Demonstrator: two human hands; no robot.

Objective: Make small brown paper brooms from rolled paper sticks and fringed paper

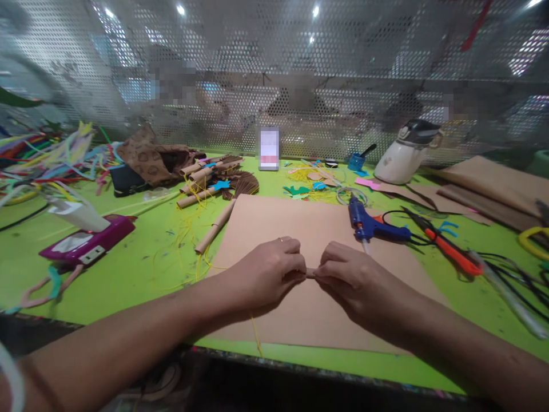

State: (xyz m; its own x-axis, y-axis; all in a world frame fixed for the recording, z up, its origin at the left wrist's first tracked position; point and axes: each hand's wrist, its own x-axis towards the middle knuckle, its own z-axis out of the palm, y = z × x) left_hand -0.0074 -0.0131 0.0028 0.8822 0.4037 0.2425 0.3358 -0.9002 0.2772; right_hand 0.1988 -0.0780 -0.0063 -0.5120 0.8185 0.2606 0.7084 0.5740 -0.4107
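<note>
My left hand (268,272) and my right hand (349,277) meet above a large sheet of brown paper (266,220) on the green table. Between their pinched fingers shows a short piece of narrow brown paper (311,273); most of it is covered by the fingers, so I cannot tell whether it is rolled or folded. Both hands are closed on this piece. A blue glue gun (364,220) rests at the sheet's upper right, near my right hand. A rolled brown paper tube (215,227) lies by the sheet's left edge, with yellow string (198,269) beside it.
At the left are a purple power strip (88,240) and coloured pipe cleaners (64,151). Several paper tubes (199,177) lie farther back. A phone (269,150) stands upright near the perforated metal screen (240,63). An orange-handled tool (454,252), cables and a white jug (403,154) are right.
</note>
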